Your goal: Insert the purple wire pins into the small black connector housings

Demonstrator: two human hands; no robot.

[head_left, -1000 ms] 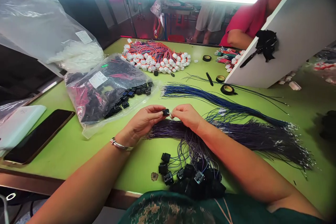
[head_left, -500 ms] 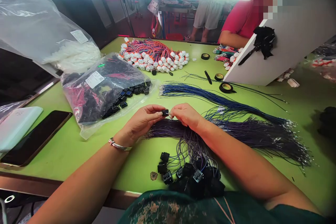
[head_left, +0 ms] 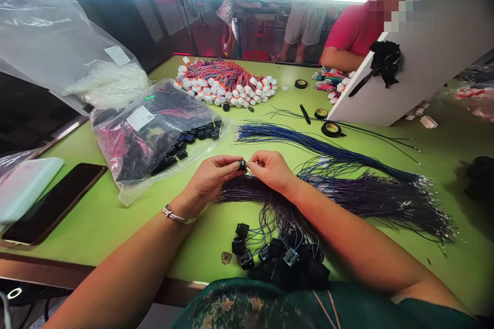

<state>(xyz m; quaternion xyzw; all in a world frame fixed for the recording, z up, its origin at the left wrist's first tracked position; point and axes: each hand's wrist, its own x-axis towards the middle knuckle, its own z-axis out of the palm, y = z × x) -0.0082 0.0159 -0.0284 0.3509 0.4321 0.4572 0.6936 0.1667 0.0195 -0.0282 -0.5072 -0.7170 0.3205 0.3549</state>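
Note:
Between the thumb and fingers of my left hand (head_left: 208, 179) is a small black connector housing (head_left: 242, 165). My right hand (head_left: 273, 170) is pinched close against the housing's right side, on what looks like the end of a thin wire, mostly hidden by the fingers. Under both hands lies a bundle of dark purple wires (head_left: 247, 190) that spreads out to the right, with bare metal ends. Nearer my body, several black connectors (head_left: 290, 257) with wires attached are heaped at the table edge.
A clear bag of black connectors (head_left: 154, 133) lies to the left, beside a phone (head_left: 54, 203). Blue wires (head_left: 293, 139) stretch behind my hands. Farther back are white-plugged harnesses (head_left: 227, 85) and tape rolls (head_left: 331, 128). A white panel (head_left: 401, 77) stands at right; a person sits behind it.
My right fingertips have come closer to the black connector housing, and the small pale gap between them has closed. The housing has turned slightly in my left hand.

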